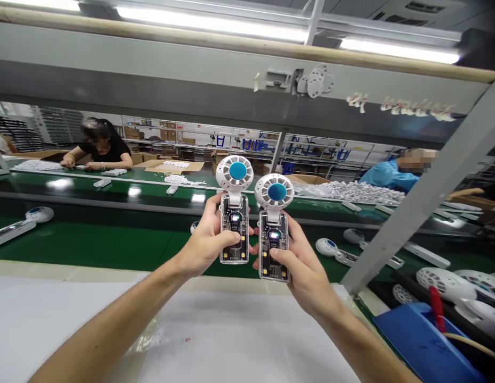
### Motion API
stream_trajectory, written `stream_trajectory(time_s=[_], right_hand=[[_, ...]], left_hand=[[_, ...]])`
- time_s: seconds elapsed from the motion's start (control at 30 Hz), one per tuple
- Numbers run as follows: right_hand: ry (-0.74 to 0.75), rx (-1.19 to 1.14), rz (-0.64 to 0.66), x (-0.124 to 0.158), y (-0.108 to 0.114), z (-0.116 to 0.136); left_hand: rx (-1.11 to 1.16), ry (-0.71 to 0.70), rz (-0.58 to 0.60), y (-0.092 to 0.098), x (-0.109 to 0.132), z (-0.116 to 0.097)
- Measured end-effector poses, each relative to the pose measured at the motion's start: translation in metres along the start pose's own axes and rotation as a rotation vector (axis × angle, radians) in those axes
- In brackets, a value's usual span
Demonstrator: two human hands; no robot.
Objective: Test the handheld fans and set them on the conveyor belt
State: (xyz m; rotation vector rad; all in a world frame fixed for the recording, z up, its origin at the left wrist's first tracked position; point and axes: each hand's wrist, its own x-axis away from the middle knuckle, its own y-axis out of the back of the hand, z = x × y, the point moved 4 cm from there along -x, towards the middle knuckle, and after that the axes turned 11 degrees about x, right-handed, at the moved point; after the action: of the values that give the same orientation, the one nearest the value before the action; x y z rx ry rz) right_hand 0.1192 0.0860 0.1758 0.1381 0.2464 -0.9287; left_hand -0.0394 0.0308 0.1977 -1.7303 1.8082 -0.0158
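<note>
Two handheld fans are held up side by side above the white work surface (231, 324). My left hand (209, 236) is closed round the left handheld fan (234, 213), its thumb resting on the front of the handle. Slightly lower, my right hand (305, 258) grips the right handheld fan (274, 229), thumb also on the handle front. Each fan has a round white head with a blue centre and a clear case showing a dark circuit board. A small display glows on both boards. Some fingers are hidden behind the cases.
Behind runs a green conveyor belt (123, 244) with more fans (330, 247) on it. At right stand a blue bin (426, 335) and a slanted metal post (422, 186). Across the line, one person (106, 146) sits at left, another in blue (391, 173) at right, near white parts (359, 192).
</note>
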Motion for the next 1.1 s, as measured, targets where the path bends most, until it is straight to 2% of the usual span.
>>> stream_trajectory(time_s=[0.53,0.67,0.73,0.83,0.87,0.93,1.0,1.03,1.1], right_hand=[[0.061,-0.014,0.072,-0.003,0.003,-0.005],[0.099,-0.024,0.001,-0.001,0.005,-0.001],[0.050,-0.087,-0.047,0.001,0.007,0.000],[-0.169,-0.200,0.037,0.006,0.002,0.000],[-0.201,-0.184,0.050,0.007,0.001,0.002],[-0.135,-0.076,-0.023,0.010,0.007,0.011],[-0.023,-0.027,-0.112,0.016,0.016,0.023],[0.013,-0.035,-0.126,0.019,0.022,0.027],[0.024,-0.014,-0.068,0.023,0.030,0.029]], left_hand=[[0.040,0.047,0.022,-0.003,0.001,0.003],[0.010,0.023,0.017,-0.003,0.002,0.001],[-0.060,-0.010,-0.029,-0.002,0.003,0.000],[-0.224,0.009,-0.144,0.001,0.003,0.003],[-0.282,0.012,-0.196,0.003,0.002,0.003],[-0.387,-0.075,-0.321,0.009,0.001,-0.001],[-0.393,-0.199,-0.412,0.015,0.000,-0.011],[-0.333,-0.217,-0.432,0.017,0.000,-0.016],[-0.220,-0.206,-0.440,0.021,0.001,-0.028]])
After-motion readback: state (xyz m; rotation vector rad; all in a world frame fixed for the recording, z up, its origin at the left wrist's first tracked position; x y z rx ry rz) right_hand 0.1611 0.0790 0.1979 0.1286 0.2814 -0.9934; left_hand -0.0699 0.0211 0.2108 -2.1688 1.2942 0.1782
